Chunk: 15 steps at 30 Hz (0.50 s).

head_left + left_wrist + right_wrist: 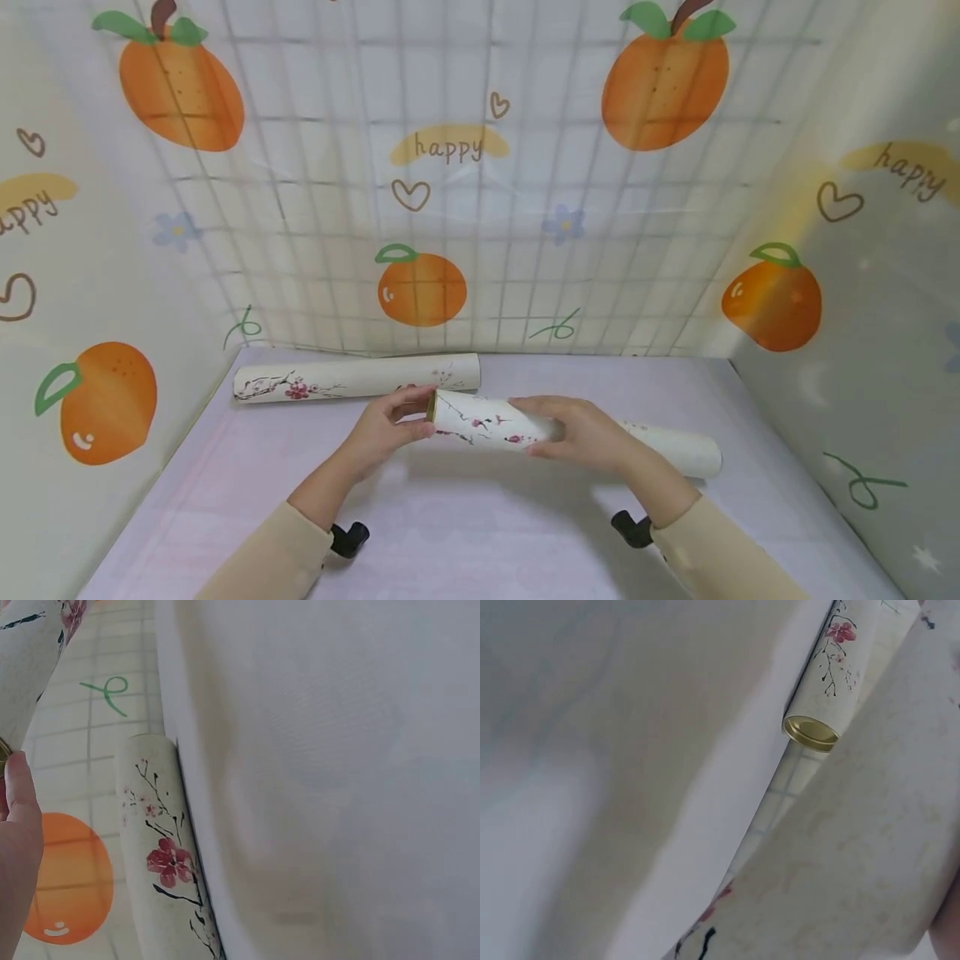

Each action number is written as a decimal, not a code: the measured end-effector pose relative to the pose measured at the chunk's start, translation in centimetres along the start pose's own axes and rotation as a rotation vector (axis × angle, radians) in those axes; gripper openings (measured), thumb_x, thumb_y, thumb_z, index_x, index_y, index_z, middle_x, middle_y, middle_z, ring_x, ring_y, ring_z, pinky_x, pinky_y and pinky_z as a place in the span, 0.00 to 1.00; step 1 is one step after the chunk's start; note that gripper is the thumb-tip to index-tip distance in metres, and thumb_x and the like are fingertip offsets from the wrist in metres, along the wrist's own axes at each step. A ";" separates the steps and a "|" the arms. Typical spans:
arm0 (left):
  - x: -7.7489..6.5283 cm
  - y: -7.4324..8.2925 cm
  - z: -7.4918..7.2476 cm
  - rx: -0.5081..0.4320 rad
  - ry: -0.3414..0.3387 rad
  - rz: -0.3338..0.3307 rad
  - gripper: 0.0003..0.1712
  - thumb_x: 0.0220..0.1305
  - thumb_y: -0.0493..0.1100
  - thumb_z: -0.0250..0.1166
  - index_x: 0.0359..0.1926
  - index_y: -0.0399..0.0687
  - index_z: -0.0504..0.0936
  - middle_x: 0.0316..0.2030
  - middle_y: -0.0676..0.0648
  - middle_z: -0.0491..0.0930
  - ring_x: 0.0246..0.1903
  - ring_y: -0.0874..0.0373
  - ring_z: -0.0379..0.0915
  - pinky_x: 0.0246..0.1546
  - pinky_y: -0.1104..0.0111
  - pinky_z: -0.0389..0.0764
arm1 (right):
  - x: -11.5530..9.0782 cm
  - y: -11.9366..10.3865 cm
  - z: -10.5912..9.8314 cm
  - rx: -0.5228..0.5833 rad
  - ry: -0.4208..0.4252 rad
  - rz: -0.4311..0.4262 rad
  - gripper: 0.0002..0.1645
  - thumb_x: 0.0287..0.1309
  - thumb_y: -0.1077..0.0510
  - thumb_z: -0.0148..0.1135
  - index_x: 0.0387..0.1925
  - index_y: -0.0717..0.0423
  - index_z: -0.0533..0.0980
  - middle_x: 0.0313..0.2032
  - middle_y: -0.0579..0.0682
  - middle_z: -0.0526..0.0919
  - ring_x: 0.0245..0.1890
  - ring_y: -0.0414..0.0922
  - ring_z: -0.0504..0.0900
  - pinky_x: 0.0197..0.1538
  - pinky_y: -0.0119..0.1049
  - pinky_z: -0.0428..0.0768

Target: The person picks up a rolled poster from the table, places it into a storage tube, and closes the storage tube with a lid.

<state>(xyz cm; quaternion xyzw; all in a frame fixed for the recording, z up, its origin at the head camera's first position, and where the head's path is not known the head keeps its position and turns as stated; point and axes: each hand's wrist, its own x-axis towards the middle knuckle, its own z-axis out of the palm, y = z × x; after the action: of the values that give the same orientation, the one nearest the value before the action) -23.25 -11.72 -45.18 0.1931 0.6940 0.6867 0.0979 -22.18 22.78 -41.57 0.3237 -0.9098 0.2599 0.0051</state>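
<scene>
A white cardboard tube (480, 421) with pink plum blossoms and dark twigs is held above the table, its left end higher in the head view. My right hand (581, 429) grips it around the middle, thumb at the near side and fingers over the far side. At the left end, the thumb and fingers of my left hand (386, 425) hold the gold rim (431, 407). My right forearm hides part of the tube. A second matching tube (352, 379) lies behind, at the back left; its gold end cap (811, 733) shows in the right wrist view.
The table has a pale lilac cover (480, 533). A curtain (525, 275) printed with oranges and a grid rises at the back, with similar cloth at both sides. Black wrist mounts (349, 540) show beside both sleeves.
</scene>
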 end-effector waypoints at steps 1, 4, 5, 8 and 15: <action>0.0 -0.1 0.0 0.006 0.001 0.001 0.39 0.55 0.41 0.77 0.68 0.44 0.74 0.64 0.42 0.73 0.66 0.45 0.66 0.56 0.63 0.79 | 0.0 0.0 0.0 -0.005 -0.003 -0.002 0.43 0.52 0.44 0.77 0.70 0.34 0.70 0.65 0.38 0.75 0.66 0.47 0.73 0.66 0.49 0.72; -0.1 -0.2 -0.1 0.031 0.006 0.000 0.39 0.56 0.42 0.77 0.68 0.43 0.73 0.66 0.45 0.73 0.71 0.46 0.60 0.56 0.63 0.79 | 0.0 0.0 0.1 -0.012 -0.012 -0.009 0.43 0.52 0.44 0.76 0.70 0.34 0.70 0.64 0.39 0.76 0.65 0.47 0.74 0.66 0.49 0.72; -0.1 -0.2 -0.1 0.044 0.008 0.000 0.39 0.56 0.43 0.77 0.68 0.43 0.73 0.66 0.46 0.73 0.72 0.47 0.57 0.56 0.64 0.79 | 0.0 0.1 0.1 -0.016 -0.012 -0.013 0.43 0.52 0.44 0.76 0.70 0.34 0.70 0.64 0.39 0.76 0.65 0.47 0.74 0.66 0.48 0.72; -0.2 -0.1 -0.2 0.062 0.006 -0.001 0.39 0.56 0.42 0.76 0.68 0.44 0.74 0.66 0.45 0.73 0.72 0.46 0.58 0.55 0.63 0.80 | 0.0 0.2 0.3 -0.012 -0.008 -0.023 0.42 0.52 0.44 0.77 0.69 0.34 0.71 0.64 0.39 0.76 0.65 0.47 0.74 0.67 0.48 0.71; -0.3 0.0 -0.2 0.030 -0.001 -0.018 0.38 0.56 0.40 0.77 0.68 0.45 0.75 0.75 0.41 0.56 0.71 0.42 0.59 0.54 0.63 0.80 | 0.0 0.1 0.3 0.034 0.013 -0.040 0.42 0.51 0.46 0.78 0.68 0.34 0.72 0.64 0.40 0.77 0.65 0.48 0.74 0.66 0.50 0.72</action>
<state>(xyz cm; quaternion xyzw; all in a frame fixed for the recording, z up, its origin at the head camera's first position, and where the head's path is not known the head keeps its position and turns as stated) -23.06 -11.98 -45.20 0.1884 0.7060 0.6751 0.1015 -22.21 22.66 -41.86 0.3400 -0.8985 0.2774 0.0106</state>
